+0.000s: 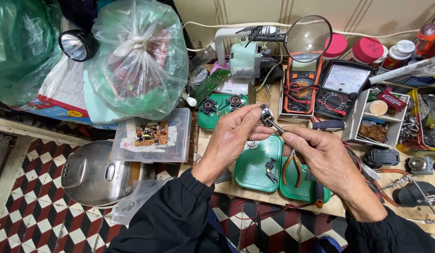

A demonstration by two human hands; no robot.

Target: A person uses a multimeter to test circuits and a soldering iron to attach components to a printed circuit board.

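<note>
My left hand (234, 138) pinches a small black round part with metal contacts (265, 114) between thumb and fingertips, above the bench. My right hand (323, 157) holds a thin metal tool (275, 125) whose tip rests against that part. Under both hands lie two green plastic trays (255, 173); one holds small black pieces (271, 169), the other orange-handled pliers (292, 168). A third green tray (205, 119) farther back carries two round black parts (209, 106).
Two multimeters (341, 86) stand behind, beside a magnifier on a flexible arm (307, 38). A clear box with a circuit board (152, 136), a knotted plastic bag (137, 61) and a steel cooker lid (93, 173) sit on the left. Small-parts bins (376, 117) fill the right.
</note>
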